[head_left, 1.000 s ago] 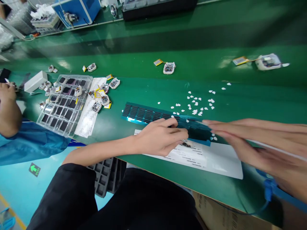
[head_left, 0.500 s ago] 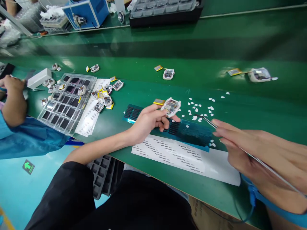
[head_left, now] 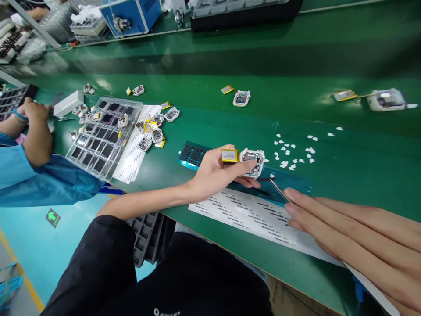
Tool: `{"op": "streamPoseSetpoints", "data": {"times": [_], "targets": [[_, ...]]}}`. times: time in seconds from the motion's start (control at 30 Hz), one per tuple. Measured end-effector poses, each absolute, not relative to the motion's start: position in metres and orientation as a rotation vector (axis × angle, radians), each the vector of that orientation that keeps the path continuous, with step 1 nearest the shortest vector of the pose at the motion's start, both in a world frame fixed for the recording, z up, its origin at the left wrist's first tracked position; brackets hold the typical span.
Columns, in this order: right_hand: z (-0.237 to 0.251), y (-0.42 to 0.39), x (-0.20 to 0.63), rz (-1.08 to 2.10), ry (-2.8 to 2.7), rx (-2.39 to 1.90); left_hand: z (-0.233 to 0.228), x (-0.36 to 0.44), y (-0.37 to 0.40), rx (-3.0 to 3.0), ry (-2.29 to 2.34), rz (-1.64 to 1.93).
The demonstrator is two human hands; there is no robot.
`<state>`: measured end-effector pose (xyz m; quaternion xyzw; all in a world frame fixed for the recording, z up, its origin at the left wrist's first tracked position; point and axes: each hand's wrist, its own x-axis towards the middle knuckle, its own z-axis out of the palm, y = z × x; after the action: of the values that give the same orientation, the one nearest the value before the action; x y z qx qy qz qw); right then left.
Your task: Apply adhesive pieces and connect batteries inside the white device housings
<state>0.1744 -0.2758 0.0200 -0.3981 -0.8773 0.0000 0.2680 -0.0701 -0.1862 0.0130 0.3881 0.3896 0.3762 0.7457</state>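
Observation:
My left hand (head_left: 213, 173) is closed around a small white device housing (head_left: 259, 171) with an exposed circuit board. The thumb lies across the board. A battery (head_left: 230, 156) with yellow edges sits beside the housing, against the fingers. My right hand (head_left: 348, 232) pinches metal tweezers (head_left: 279, 189), and a thin dark strip (head_left: 264, 179) shows at their tip, just below the housing. Beneath both hands lies a teal film sheet (head_left: 292, 177), with black strips (head_left: 193, 154) at its left end. A white printed label sheet (head_left: 237, 215) lies nearer to me.
Small white pieces (head_left: 287, 152) are scattered beyond the film. More housings with batteries (head_left: 241, 98) rest farther back. On the left stand a clear compartment tray (head_left: 108, 173) and a pile of housings (head_left: 157, 135). A co-worker's hand (head_left: 34, 112) is at far left.
My left hand has turned the housing and laid its thumb over the board. My right hand has brought the tweezers toward me and closer to the housing. The whole view has shifted slightly.

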Motion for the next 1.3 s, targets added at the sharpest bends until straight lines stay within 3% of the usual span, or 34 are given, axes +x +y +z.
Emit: {"op": "streamPoseSetpoints", "data": {"times": [0.67,0.93,1.17,1.3], "targets": [[0.015,-0.281,0.149,-0.004,-2.309,-1.149,0.006,-0.068,-0.194,0.981,0.912,0.871],[0.001,-0.255,0.169,-0.272,-2.426,-0.832,0.001,-0.063,-0.196,0.943,0.871,0.897],[0.006,-0.259,0.169,-0.149,-2.406,-0.887,0.0,-0.063,-0.194,0.932,0.819,0.89],[0.001,-0.256,0.168,-0.243,-2.381,-0.85,0.001,-0.063,-0.195,0.932,0.819,0.884]]}}
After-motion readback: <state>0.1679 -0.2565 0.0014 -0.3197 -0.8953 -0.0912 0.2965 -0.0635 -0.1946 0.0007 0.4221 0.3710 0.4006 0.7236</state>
